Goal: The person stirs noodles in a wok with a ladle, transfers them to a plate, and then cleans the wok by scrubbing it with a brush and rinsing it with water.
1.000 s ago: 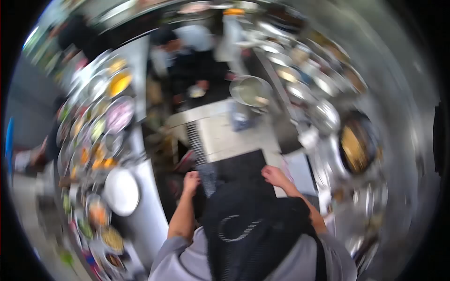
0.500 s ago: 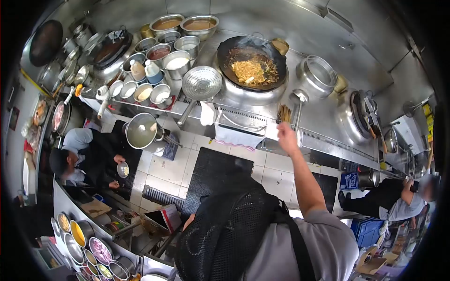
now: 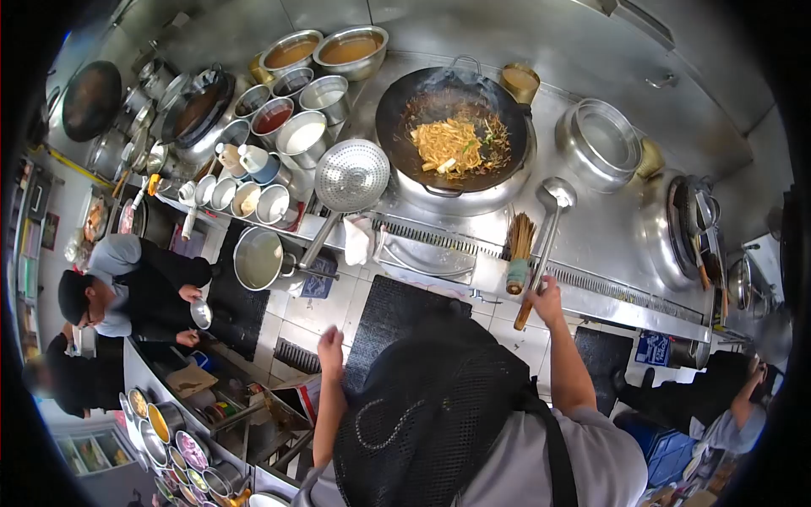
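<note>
My right hand (image 3: 547, 300) is at the stove's front edge, its fingers closed around the wooden handle of a ladle (image 3: 557, 194). The ladle's metal bowl rests on the steel stove top. Just left of that handle lies a bamboo wok brush (image 3: 520, 237) with a wrapped grip. My left hand (image 3: 332, 348) hangs over the floor, loosely curled and holding nothing. On the burner sits a black wok (image 3: 401, 118), and shredded yellow-brown food (image 3: 448, 145) steams in it.
A perforated strainer (image 3: 351, 173) lies left of the wok. Sauce bowls (image 3: 351, 49) and seasoning pots crowd the back left. Nested steel pots (image 3: 600, 144) stand to the right. Behind me, a co-worker (image 3: 127, 287) holds a small bowl; another person (image 3: 718, 397) is at the far right.
My right hand has moved from beside the bamboo brush to the ladle handle. My left hand has come into fuller view. The camera view has shifted slightly.
</note>
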A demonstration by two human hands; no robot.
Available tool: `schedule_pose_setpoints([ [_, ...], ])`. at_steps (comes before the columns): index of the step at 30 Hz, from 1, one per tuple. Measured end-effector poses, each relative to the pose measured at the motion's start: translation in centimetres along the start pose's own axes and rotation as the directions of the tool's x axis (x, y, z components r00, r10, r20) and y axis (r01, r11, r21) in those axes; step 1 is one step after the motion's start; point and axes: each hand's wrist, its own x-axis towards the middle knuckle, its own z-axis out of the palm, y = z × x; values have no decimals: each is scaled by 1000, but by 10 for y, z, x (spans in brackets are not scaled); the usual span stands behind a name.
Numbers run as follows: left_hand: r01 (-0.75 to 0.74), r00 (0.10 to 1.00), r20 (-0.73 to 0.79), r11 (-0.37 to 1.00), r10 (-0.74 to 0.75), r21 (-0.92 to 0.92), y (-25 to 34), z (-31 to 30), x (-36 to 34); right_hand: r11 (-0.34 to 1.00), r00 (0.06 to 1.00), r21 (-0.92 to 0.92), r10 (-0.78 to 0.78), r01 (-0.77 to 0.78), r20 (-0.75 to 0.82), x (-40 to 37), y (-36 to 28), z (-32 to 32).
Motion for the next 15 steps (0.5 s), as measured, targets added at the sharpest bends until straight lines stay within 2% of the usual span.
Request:
schedule_pose_setpoints([
  [1,-63,997,-39,995,60,-74,29,19,19,1000,1000,-1,4,-4,11,-4,-8,1],
  [3,-191,981,-6,981,192,41,83,46,56,999,1000,-47,27,-28,-13,-8,-23,-3],
  [5,-270,962,7,948,273,165,127,71,88,997,999,-71,35,-34,15,2,-9,3],
  [6,-269,962,9,948,271,172,145,81,101,999,999,-24,43,-43,11,2,-9,1],
  [7,-261,964,30,915,265,306,160,89,115,998,999,26,52,-52,4,2,-7,0],
  [8,-254,965,49,866,259,430,172,97,124,998,992,64,-21,29,-121,5,13,6],
  [9,-257,964,50,865,261,432,171,104,133,997,992,66,-20,28,-123,6,10,-4],
  [11,-172,985,74,913,156,370,161,116,158,909,934,246,356,-336,-37,-9,-15,-45],
  [12,-147,989,95,835,114,530,172,119,157,905,930,250,365,-344,-41,-15,-22,-56],
  [15,-171,979,188,802,75,572,178,125,166,908,941,328,315,-262,-119,-32,-40,-88],
])
